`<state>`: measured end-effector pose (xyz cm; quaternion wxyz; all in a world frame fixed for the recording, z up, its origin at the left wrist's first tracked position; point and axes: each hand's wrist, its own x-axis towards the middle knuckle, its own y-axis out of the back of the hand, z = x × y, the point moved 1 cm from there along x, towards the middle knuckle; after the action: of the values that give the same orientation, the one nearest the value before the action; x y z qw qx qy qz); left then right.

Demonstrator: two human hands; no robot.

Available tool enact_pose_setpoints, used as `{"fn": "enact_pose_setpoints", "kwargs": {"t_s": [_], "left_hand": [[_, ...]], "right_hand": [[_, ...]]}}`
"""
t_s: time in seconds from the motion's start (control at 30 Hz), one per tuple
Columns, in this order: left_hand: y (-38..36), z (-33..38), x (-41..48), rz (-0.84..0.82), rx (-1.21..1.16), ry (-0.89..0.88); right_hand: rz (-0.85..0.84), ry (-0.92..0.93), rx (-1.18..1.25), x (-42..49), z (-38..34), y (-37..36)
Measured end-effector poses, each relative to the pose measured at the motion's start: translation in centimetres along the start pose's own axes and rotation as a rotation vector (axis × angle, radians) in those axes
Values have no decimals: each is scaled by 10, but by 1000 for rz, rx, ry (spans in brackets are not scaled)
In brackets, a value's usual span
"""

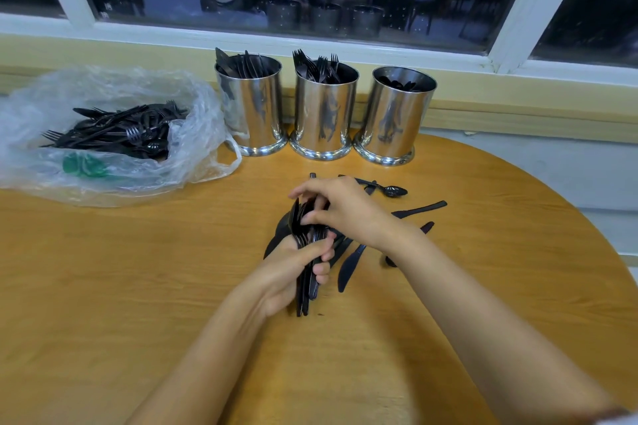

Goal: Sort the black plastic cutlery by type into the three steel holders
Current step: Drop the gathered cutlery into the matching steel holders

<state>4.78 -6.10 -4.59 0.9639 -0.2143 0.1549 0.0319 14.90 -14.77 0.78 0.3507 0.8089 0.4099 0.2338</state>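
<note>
Cutlery [302, 304] in left hand [291, 269], right hand [341, 210]

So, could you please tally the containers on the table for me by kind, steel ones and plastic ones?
Steel holders: 3
Plastic bag: 1
Total: 4

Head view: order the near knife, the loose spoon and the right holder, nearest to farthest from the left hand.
1. near knife, just right of the left hand
2. spoon, farther back and right
3. right holder, at the table's back
</note>
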Motion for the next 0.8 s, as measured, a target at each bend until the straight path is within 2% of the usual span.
{"fn": "enact_pose_setpoints", "kwargs": {"t_s": [0.1,0.23,0.4,0.47,0.53,0.6,0.67,0.73,0.8], "left_hand": [[-3,1,-2,-17,19,6],[-2,2,-4,-10,90,9],[1,5,0,3,-1,20],[5,6,3,44,-69,9],[12,7,5,83,-135,4],[16,9,6,92,-183,5],[18,11,8,87,-210,13],[17,12,10,83,-222,14],[16,11,11,87,-233,17]], "right_hand": [[6,104,6,-1,-5,-5],[-56,135,-47,-1,-7,-3],[85,189,56,-2,-7,-6],[226,177,111,-4,1,4],[406,80,99,-5,19,21],[513,-147,-20,-4,51,36],[510,-455,-126,-3,92,46],[436,-715,-153,-5,126,49],[363,-820,-177,-6,144,47]]}}
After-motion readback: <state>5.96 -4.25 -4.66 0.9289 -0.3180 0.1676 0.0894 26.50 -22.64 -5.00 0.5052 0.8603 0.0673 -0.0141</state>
